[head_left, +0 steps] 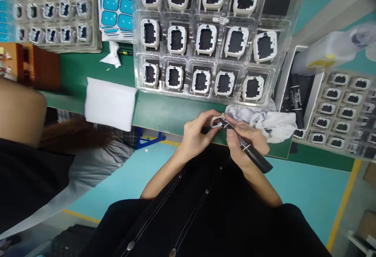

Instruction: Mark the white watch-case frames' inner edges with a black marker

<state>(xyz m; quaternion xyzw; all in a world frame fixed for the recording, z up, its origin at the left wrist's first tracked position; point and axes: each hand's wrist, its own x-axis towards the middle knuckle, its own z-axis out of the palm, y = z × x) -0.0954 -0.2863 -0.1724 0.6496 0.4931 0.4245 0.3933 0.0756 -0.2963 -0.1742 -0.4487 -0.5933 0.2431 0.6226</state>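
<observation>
My left hand (197, 131) pinches a small white frame part (216, 120) at the near edge of the green table. My right hand (245, 139) grips a black marker pen (248, 148), its tip touching the white frame. Both hands sit close together just in front of a clear plastic tray (205, 42) that holds several identical white frames with black openings. A crumpled white cloth (264, 120) lies right behind my right hand.
Another tray of small parts (53, 10) sits far left, next to sheets of blue stickers (116, 4). A white foam block (109, 102) overhangs the table edge. More part trays (343, 108) are at the right. A co-worker's arm (20, 110) is at left.
</observation>
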